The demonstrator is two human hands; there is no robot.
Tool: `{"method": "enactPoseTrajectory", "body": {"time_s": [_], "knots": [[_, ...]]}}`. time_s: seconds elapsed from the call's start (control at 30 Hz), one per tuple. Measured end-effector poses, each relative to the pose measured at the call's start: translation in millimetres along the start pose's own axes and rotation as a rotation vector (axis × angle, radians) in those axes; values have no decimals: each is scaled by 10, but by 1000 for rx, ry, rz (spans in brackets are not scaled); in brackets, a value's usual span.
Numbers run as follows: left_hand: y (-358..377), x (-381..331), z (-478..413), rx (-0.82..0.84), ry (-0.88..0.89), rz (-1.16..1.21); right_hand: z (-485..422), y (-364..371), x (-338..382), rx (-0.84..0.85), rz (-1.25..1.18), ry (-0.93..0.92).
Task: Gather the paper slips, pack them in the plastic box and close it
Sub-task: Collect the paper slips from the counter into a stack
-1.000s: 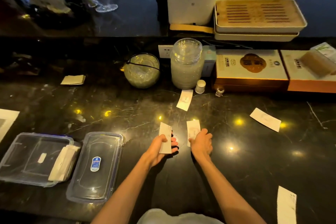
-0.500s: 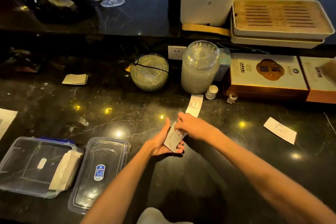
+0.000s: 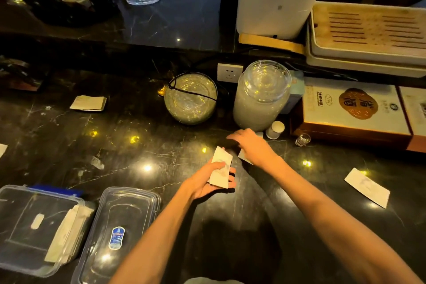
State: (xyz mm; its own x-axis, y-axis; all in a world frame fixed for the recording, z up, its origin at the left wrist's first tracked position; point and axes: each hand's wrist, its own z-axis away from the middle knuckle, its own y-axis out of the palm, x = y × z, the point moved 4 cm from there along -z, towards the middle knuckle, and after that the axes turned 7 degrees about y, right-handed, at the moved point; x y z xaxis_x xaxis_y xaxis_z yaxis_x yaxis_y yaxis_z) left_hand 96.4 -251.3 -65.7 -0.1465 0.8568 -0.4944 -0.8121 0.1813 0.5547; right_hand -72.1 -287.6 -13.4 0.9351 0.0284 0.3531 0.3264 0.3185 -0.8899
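Note:
My left hand (image 3: 207,180) is palm up at the centre of the black counter, holding a small stack of white paper slips (image 3: 221,168). My right hand (image 3: 251,145) lies palm down just beyond it, covering another slip (image 3: 244,157) in front of the glass jar; only that slip's corner shows. One more slip (image 3: 366,188) lies at the right. A folded paper (image 3: 88,103) sits far left. The clear plastic box (image 3: 13,249) stands open at bottom left with several slips (image 3: 66,235) leaning on its right wall. Its lid (image 3: 122,233) lies beside it.
A tall glass jar (image 3: 262,97), a round glass bowl (image 3: 191,99), a small white cap (image 3: 275,129) and a tiny bottle (image 3: 302,139) line the back. Cardboard gift boxes (image 3: 352,108) stand at the right, under a tray (image 3: 368,32). A paper edge (image 3: 2,148) shows at far left.
My right hand picked up the slip lying by my left hand and put it into the left hand's stack. It then reached forward onto the slip by the jar.

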Motion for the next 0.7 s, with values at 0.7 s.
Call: {"method": "enactPoseTrajectory", "body": {"time_s": [0.7], "knots": [[774,770,268,-111,161,-221,1947,627,-1024,-119,-901,823]]}}
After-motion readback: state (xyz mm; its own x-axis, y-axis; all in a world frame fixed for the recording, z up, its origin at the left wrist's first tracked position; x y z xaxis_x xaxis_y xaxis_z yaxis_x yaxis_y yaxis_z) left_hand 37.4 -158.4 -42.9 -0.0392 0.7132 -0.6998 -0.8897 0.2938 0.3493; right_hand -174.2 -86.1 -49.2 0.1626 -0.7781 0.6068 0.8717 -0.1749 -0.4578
